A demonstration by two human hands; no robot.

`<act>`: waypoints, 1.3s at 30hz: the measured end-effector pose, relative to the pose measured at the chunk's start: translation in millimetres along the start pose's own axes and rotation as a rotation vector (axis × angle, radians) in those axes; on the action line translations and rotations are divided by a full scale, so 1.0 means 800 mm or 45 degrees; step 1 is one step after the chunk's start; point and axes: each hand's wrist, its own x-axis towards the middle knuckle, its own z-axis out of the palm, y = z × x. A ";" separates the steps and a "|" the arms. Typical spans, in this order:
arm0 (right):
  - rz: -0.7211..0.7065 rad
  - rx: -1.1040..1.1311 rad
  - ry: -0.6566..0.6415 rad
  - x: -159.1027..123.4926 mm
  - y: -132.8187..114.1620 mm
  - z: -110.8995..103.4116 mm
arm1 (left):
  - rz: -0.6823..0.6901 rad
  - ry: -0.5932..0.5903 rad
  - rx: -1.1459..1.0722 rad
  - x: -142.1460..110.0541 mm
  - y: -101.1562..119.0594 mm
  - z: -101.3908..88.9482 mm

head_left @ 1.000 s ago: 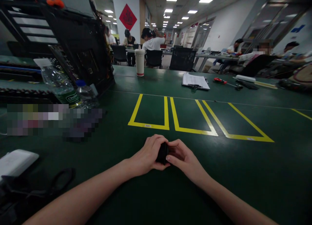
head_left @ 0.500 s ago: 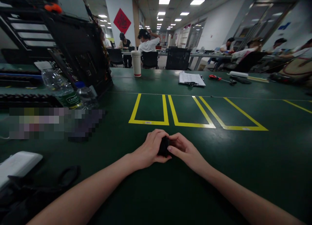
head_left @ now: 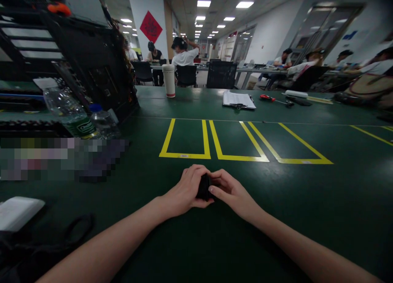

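Observation:
Between my two hands is a small black box-shaped object [head_left: 204,187], low over the green table [head_left: 190,242]. My left hand [head_left: 187,189] wraps round its left side, thumb below and fingers over the top. From the right, my right hand [head_left: 231,189] grips the object's right edge with thumb and fingertips. Its exact kind cannot be made out, since my fingers cover much of it. Just beyond my hands, yellow tape outlines [head_left: 184,155] are stuck on the tabletop.
On the left are a black computer frame [head_left: 101,78], a large plastic bottle [head_left: 69,115], a smaller blue-capped bottle [head_left: 104,121] and a white block [head_left: 21,212]. Further back stand a cup [head_left: 169,80], a clipboard [head_left: 238,99] and a red-handled screwdriver [head_left: 268,98]. Several people sit behind.
The view has shifted slightly, so the surroundings appear a little further left. Both hands keep the same hold on the black object.

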 end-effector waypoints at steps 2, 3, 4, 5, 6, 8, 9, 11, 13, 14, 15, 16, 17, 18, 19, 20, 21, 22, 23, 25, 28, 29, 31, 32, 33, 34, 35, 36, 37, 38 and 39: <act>-0.048 0.007 -0.033 -0.002 0.002 -0.001 | 0.003 -0.003 0.002 0.000 -0.001 0.001; -0.068 0.015 -0.039 -0.002 0.002 -0.001 | -0.003 -0.009 0.000 0.000 -0.001 0.001; -0.081 0.024 -0.038 -0.002 0.003 -0.001 | -0.008 -0.016 -0.003 0.000 -0.001 0.000; -0.083 0.029 -0.031 -0.001 0.003 0.000 | -0.010 -0.023 -0.006 0.000 -0.001 0.000; -0.075 0.032 -0.019 -0.001 0.003 0.000 | -0.010 -0.028 -0.007 0.000 -0.001 0.000; -0.039 0.019 0.015 0.001 0.002 0.002 | -0.013 -0.028 -0.001 0.000 0.000 0.000; -0.015 0.007 0.035 0.001 0.000 0.003 | -0.020 -0.025 0.000 0.000 0.000 0.000; 0.036 -0.011 0.064 0.002 -0.002 0.003 | -0.041 -0.024 -0.008 0.000 0.000 0.000; 0.060 -0.016 0.051 0.001 -0.002 0.002 | -0.051 -0.028 -0.022 0.000 0.000 0.000; 0.050 -0.013 0.031 0.000 -0.002 0.001 | -0.051 -0.030 -0.024 0.000 0.000 0.000; 0.027 -0.010 0.007 -0.001 -0.001 0.001 | -0.046 -0.030 -0.021 0.000 -0.001 0.001; -0.006 -0.010 -0.013 -0.001 0.000 0.000 | -0.037 -0.027 -0.014 0.000 -0.001 0.001; -0.041 -0.009 -0.024 -0.001 0.001 -0.001 | -0.027 -0.019 -0.005 0.000 -0.001 0.002; -0.071 -0.007 -0.022 -0.001 0.002 -0.001 | -0.017 -0.011 0.002 0.001 -0.002 0.003; -0.087 -0.001 -0.012 -0.001 0.004 -0.001 | -0.007 -0.003 0.008 0.001 -0.002 0.004; -0.091 0.005 0.002 0.000 0.005 -0.001 | -0.001 0.005 0.013 0.001 -0.002 0.004; -0.085 0.010 0.017 0.000 0.006 -0.001 | 0.001 0.011 0.017 0.002 -0.002 0.005; -0.068 0.013 0.030 0.001 0.006 0.000 | -0.001 0.013 0.019 0.002 -0.002 0.005; -0.045 0.011 0.041 0.002 0.007 0.000 | -0.004 0.010 0.019 0.002 -0.002 0.005; 0.001 -0.004 0.050 0.002 0.007 0.000 | -0.013 0.001 0.009 0.002 -0.001 0.004; 0.014 -0.014 0.011 0.000 0.008 -0.002 | -0.012 -0.007 -0.007 0.002 -0.001 0.003; -0.004 -0.008 -0.014 -0.001 0.008 -0.003 | -0.012 -0.005 -0.008 0.002 -0.001 0.003; -0.053 0.003 -0.043 -0.003 0.009 -0.004 | -0.013 0.001 -0.005 0.001 -0.002 0.004; -0.074 0.010 -0.044 -0.003 0.009 -0.004 | -0.011 0.008 -0.002 0.001 -0.003 0.005; -0.081 0.018 -0.041 -0.003 0.009 -0.004 | -0.006 0.011 0.001 0.001 -0.004 0.005; -0.076 0.025 -0.035 -0.003 0.008 -0.003 | 0.002 0.014 0.004 0.001 -0.004 0.006; -0.065 0.034 -0.027 -0.003 0.008 -0.003 | 0.007 0.014 0.006 0.001 -0.005 0.006; -0.050 0.041 -0.018 -0.002 0.006 -0.002 | 0.008 0.015 0.009 0.001 -0.004 0.006; -0.036 0.040 -0.006 -0.001 0.005 -0.001 | 0.007 0.012 0.009 0.002 -0.004 0.006; -0.021 0.031 0.009 0.000 0.004 -0.001 | 0.005 0.008 0.008 0.002 -0.004 0.005; -0.008 0.018 0.023 0.001 0.004 -0.001 | 0.002 0.006 0.006 0.002 -0.003 0.005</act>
